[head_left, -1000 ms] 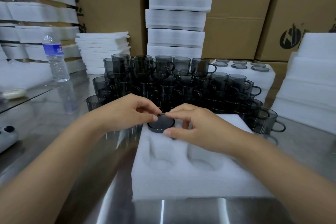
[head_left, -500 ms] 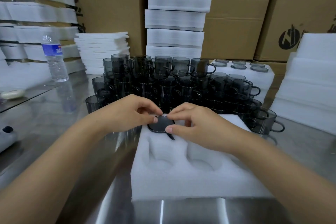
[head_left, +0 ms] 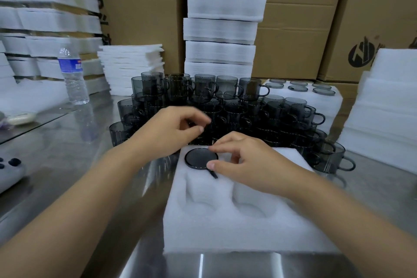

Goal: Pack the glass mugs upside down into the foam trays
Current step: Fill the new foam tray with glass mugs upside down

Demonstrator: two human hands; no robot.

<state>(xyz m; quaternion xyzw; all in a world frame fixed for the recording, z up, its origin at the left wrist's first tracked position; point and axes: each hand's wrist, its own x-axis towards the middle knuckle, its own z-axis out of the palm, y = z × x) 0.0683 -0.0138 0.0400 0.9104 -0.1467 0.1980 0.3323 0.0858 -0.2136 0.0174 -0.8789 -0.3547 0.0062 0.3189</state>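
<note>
A white foam tray (head_left: 225,232) lies on the steel table in front of me. One dark glass mug (head_left: 199,157) sits upside down in its far left pocket, its handle pointing towards me. My right hand (head_left: 248,162) pinches the right edge of the mug's base between thumb and forefinger. My left hand (head_left: 173,128) hovers just behind and left of that mug, off it, fingers loosely curled and holding nothing. Two near pockets of the tray hold nothing. A pile of several upright dark mugs (head_left: 225,97) stands right behind the tray.
A water bottle (head_left: 73,77) stands at the back left. Stacks of foam trays (head_left: 222,29) rise behind the mugs and at the right (head_left: 388,108). A filled foam tray (head_left: 325,99) sits back right. Cardboard boxes (head_left: 293,40) form the backdrop. A white controller (head_left: 9,171) lies far left.
My left hand has let go of the mug and lifted back towards the pile. The mug has sunk lower into its pocket. My right hand stays on its edge.
</note>
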